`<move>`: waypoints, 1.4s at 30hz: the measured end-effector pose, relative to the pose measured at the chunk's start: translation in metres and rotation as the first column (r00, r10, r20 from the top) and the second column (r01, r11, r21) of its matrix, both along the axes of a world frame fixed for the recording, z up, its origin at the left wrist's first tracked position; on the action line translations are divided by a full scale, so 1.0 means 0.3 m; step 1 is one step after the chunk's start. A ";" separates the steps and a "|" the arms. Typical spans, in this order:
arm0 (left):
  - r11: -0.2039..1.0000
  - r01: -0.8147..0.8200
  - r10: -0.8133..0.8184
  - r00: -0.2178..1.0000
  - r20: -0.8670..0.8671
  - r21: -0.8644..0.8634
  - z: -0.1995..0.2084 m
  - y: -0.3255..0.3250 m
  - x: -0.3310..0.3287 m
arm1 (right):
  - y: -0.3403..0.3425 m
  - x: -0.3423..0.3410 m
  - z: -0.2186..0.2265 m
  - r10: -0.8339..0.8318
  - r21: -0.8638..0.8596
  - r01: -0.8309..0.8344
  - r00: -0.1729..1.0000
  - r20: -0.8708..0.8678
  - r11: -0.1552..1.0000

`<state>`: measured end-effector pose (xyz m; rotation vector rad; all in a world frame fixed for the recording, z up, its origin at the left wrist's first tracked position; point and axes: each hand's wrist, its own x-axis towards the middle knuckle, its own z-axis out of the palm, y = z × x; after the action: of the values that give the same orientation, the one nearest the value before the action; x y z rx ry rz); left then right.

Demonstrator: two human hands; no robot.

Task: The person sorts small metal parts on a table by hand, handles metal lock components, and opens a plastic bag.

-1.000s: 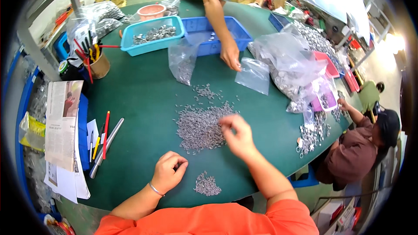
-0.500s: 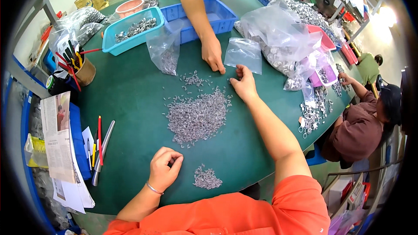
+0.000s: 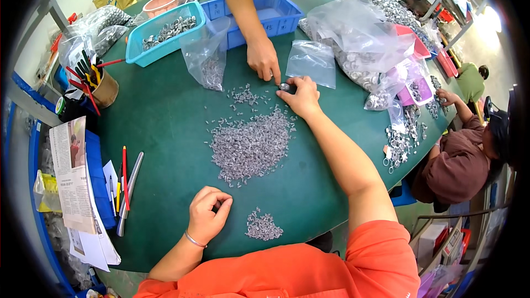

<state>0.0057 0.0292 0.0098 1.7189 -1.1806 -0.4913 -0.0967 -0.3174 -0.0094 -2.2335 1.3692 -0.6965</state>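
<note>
A small heap of tiny grey pieces point(image 3: 264, 226) lies nearest on the green bench point(image 3: 160, 132). The left hand point(image 3: 208, 213), a silver bracelet point(image 3: 193, 239) at its wrist, has the heap between three and four o'clock, well apart from its fingers. These are loosely curled toward the palm, thumb beside the forefinger; whether anything is inside them I cannot tell.

Beyond it, at one o'clock, spreads a large heap of the same pieces point(image 3: 251, 146); both hands are clear of it.

Farther out is the right hand point(image 3: 301, 98). At its ten o'clock sits a small round silver ring point(image 3: 284, 86), right at the tips of its thumb and forefinger, which stand slightly parted about it; whether they grip it I cannot tell. From eleven o'clock a co-worker's hand point(image 3: 263, 59) points a finger down close to the ring. A flat clear bag point(image 3: 311, 62) lies just past twelve from the right hand.

Farther still, at eleven o'clock from the large heap, stand a part-filled clear bag point(image 3: 210, 63) and a turquoise basket point(image 3: 135, 55).
</note>
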 end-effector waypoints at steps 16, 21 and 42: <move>1.000 0.025 -0.025 0.999 0.046 -0.001 0.011 0.001 0.007 | 0.246 -0.074 0.120 0.322 -0.229 -0.235 0.793 0.517 0.945; 1.000 0.004 -0.004 0.999 0.036 0.003 0.007 0.003 0.002 | 0.351 -0.080 0.155 0.318 -0.209 -0.243 0.783 0.535 0.947; 0.985 -0.046 -0.017 0.935 -0.355 -0.166 -0.007 0.023 0.019 | 0.723 -0.045 0.082 0.565 -0.005 -0.677 0.611 0.554 0.736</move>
<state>0.0115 0.0361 0.0076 1.4169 -0.9192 -0.6420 -0.1102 -0.1004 0.0153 -1.9384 0.3093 -0.7669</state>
